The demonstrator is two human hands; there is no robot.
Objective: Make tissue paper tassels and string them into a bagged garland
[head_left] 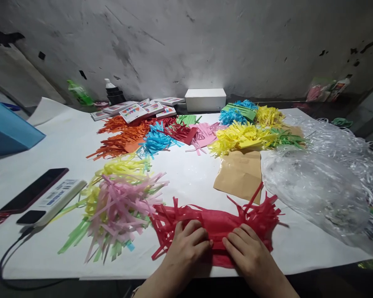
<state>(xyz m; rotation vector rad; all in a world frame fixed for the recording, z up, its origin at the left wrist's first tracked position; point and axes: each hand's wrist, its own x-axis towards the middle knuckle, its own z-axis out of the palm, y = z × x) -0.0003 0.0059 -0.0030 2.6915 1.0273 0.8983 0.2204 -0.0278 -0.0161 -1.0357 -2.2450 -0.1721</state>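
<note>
A sheet of red tissue paper [219,221], cut into fringes at both ends, lies across the front of the white-covered table [186,174]. My left hand [189,242] grips its left part, fingers curled over the paper. On the right part, my right hand [244,246] is closed on it with fingers together; the thumb is hidden. A fold runs along the middle between both hands. Left of it lies a loose heap of pink fringed tissue paper [121,205], with yellow and green strips [76,236] beneath. Behind it rests a brown paper piece [238,171].
Orange [121,138], blue [157,138] and yellow fringed bundles [245,136] lie farther back. Printed cards [133,111] and a white box [205,100] stand near the wall. Clear plastic bags [317,186] cover the right side. A phone [34,189] and a white power bank [52,202] with cable lie left.
</note>
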